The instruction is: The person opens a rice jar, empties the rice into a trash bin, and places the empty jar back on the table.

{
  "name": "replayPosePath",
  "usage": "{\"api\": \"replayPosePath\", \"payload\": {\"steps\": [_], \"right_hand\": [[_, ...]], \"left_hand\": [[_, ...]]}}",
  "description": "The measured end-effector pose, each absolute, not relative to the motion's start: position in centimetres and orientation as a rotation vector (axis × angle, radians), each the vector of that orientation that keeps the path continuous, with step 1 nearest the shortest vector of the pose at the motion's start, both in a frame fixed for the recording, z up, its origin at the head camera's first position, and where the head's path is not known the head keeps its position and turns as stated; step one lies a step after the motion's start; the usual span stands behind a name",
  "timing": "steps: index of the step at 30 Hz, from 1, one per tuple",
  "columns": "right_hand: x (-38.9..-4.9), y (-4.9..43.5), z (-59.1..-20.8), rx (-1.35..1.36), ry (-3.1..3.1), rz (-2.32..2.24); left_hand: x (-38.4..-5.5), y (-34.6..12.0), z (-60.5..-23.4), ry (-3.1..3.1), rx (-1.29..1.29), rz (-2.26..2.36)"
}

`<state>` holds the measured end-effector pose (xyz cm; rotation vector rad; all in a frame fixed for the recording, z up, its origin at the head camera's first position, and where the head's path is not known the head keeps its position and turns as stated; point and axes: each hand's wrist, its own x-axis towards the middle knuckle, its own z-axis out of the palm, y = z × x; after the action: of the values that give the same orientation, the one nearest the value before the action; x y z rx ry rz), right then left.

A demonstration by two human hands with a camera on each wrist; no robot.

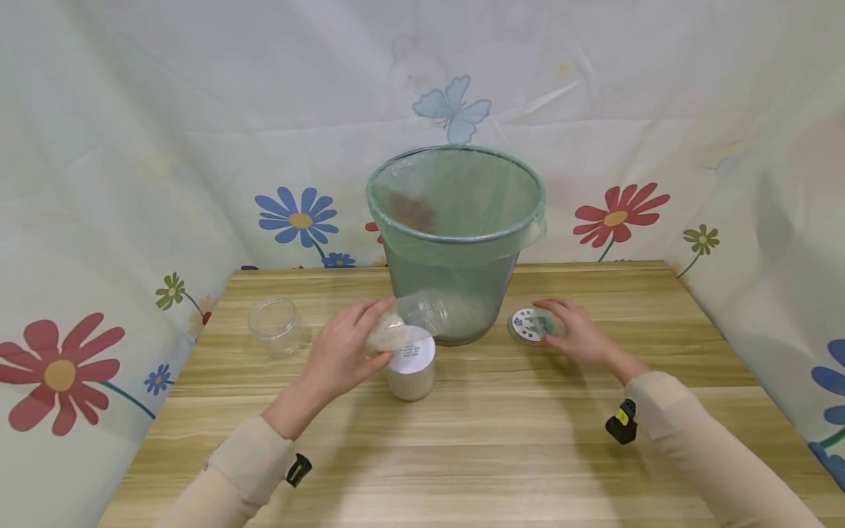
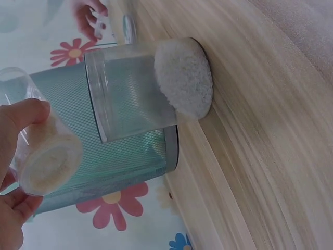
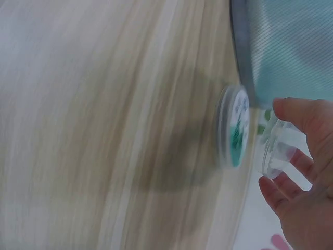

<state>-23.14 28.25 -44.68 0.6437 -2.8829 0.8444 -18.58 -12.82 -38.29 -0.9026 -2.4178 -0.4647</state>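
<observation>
In the head view my left hand (image 1: 346, 345) grips a clear plastic cup (image 1: 386, 334) on its side, whitish grains near its base. The cup is above or beside a clear jar (image 1: 411, 381). White grains (image 2: 184, 78) fill the jar's lower part in the left wrist view; a white disc with small print (image 1: 414, 350) shows there in the head view. My right hand (image 1: 574, 334) pinches a small clear plastic cap or cup (image 3: 273, 148), apart from a round printed lid (image 3: 237, 127) on the table.
A bin (image 1: 455, 279) lined with a thin green bag stands behind the jar on the wooden table (image 1: 462, 455). Another clear jar (image 1: 276, 330) stands at the left. A flower-printed white curtain (image 1: 132, 220) surrounds the table's back and sides.
</observation>
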Motion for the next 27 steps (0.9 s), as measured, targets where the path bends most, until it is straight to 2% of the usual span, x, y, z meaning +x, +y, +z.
{"api": "replayPosePath", "payload": {"steps": [27], "right_hand": [[-23.4, 32.5, -47.2, 0.410, -3.005, 0.594]], "left_hand": [[-18.2, -14.8, -37.6, -2.474, -0.863, -0.416]]}}
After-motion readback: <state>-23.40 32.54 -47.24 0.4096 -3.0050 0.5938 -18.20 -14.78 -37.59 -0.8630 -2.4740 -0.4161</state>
